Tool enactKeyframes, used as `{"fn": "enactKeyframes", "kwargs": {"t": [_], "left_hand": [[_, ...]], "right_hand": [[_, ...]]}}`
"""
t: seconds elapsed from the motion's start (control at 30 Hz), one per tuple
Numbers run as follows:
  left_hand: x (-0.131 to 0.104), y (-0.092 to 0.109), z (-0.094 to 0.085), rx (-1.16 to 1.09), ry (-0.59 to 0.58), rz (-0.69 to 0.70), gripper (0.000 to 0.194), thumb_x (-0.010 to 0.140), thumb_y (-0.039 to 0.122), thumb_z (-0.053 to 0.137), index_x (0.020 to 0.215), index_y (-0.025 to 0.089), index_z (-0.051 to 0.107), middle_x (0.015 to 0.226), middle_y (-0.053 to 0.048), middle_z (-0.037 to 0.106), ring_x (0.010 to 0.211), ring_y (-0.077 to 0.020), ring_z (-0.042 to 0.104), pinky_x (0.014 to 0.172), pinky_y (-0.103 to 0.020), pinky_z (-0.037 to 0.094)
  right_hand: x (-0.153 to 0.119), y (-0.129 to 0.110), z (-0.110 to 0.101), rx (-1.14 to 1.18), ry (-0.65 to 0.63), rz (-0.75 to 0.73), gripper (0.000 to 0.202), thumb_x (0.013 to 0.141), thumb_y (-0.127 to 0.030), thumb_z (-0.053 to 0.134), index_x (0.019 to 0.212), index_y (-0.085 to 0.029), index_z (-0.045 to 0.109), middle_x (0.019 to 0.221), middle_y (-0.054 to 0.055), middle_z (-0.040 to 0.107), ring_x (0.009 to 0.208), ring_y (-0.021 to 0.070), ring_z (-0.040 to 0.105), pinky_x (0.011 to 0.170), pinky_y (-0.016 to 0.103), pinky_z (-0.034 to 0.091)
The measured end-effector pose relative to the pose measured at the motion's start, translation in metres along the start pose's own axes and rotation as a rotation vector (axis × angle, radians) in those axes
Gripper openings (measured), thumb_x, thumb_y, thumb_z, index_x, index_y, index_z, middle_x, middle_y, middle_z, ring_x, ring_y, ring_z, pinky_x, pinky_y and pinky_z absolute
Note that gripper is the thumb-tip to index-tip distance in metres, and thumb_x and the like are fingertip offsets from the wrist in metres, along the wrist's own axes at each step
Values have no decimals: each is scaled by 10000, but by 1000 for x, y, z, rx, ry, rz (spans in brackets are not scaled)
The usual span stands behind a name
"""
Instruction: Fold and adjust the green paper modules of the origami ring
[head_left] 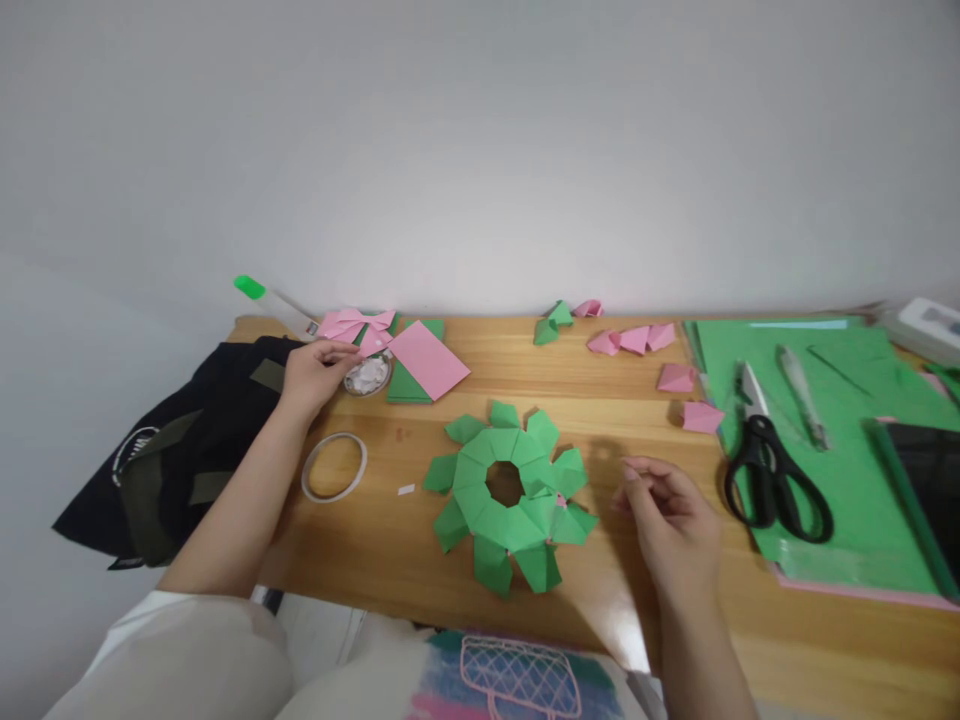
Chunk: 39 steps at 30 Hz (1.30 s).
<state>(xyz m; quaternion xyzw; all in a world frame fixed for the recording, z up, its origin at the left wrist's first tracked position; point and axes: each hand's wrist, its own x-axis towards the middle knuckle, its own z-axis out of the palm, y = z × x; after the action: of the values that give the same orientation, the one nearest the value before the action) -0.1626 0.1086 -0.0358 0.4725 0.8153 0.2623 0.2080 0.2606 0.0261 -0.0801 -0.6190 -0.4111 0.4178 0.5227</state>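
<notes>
My left hand (319,375) reaches to the back left, its fingers pressed together over the edge of a round dish of crumpled white scraps (367,376). Folded pink paper pieces (356,325) lie just beyond the fingertips. What those fingers hold, if anything, cannot be made out. A ring of folded green paper (480,506), with petal-like flaps around a central hole, lies flat between my hands. To its right hovers my right hand (675,520), thumb and index fingertips close together and the other fingers curled; nothing shows sticking out of the pinch.
A roll of tape (304,480) and a white scrap (406,490) lie left of the ring. Pink paper (431,362) rests on green paper. Several folded pink pieces (634,340) are behind. Scissors (772,480) and a cutter (804,395) lie on green sheets (862,500). A black bag (180,450) is left.
</notes>
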Motion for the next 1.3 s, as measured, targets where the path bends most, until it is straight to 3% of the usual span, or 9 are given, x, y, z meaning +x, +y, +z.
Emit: {"fn": "enactKeyframes", "kwargs": {"t": [0.1, 0.23, 0.33, 0.6, 0.8, 1.0, 1.2, 1.3], "left_hand": [[-6, 0, -2, 101, -8, 59, 327, 976, 361, 624, 1216, 140, 613, 1213, -97, 639, 1061, -218, 650, 920, -433, 572], [-14, -2, 1, 225, 22, 144, 109, 876, 164, 666, 969, 171, 722, 977, -43, 749, 938, -206, 703, 908, -346, 554], [-17, -5, 6, 304, 63, 206, 164, 815, 138, 624, 893, 210, 750, 916, -28, 781, 897, -226, 721, 865, -312, 544], [-15, -14, 12, 526, 100, 351, 241, 859, 270, 521, 874, 196, 751, 932, -117, 761, 960, -295, 696, 837, -350, 507], [-14, -18, 10, 636, 116, 408, 223, 862, 276, 531, 866, 206, 742, 864, -111, 736, 915, -282, 677, 807, -342, 499], [-13, -19, 10, 700, 127, 433, 273, 896, 285, 501, 968, 188, 746, 956, -122, 749, 949, -284, 682, 812, -347, 504], [-15, -18, 13, 762, 18, 502, 303, 906, 218, 446, 941, 177, 744, 921, -130, 756, 951, -277, 706, 845, -346, 514], [-20, -19, 13, 777, -57, 545, 325, 851, 124, 457, 1012, 163, 736, 1039, -145, 760, 1057, -282, 700, 944, -362, 510]], "right_hand": [[-1, -1, 0, -2, 1, 1, 217, 761, -387, 743, 837, -191, 687, 544, -27, 616, 494, 132, 582, 510, 252, 473], [0, -1, 1, -2, -2, -1, 218, 764, -391, 741, 839, -192, 692, 545, -28, 613, 492, 133, 581, 506, 256, 476], [0, -1, 2, -8, -4, -2, 208, 766, -383, 744, 837, -193, 696, 548, -27, 615, 495, 134, 585, 510, 257, 481], [-1, -2, 2, -18, 0, -5, 206, 760, -385, 743, 826, -196, 693, 541, -28, 614, 489, 132, 585, 500, 251, 476], [0, -1, 2, -26, 1, -4, 215, 765, -390, 740, 834, -193, 689, 551, -24, 620, 490, 129, 579, 503, 252, 473], [0, -2, 2, -35, 4, -8, 199, 766, -373, 734, 832, -191, 688, 544, -27, 617, 488, 126, 582, 501, 246, 475], [0, -2, 2, -38, 8, -12, 200, 765, -375, 729, 836, -192, 693, 535, -31, 613, 480, 126, 579, 499, 249, 481], [-1, -2, 2, -41, 11, -6, 198, 770, -373, 732, 842, -193, 694, 538, -31, 616, 486, 128, 584, 510, 253, 488]]}}
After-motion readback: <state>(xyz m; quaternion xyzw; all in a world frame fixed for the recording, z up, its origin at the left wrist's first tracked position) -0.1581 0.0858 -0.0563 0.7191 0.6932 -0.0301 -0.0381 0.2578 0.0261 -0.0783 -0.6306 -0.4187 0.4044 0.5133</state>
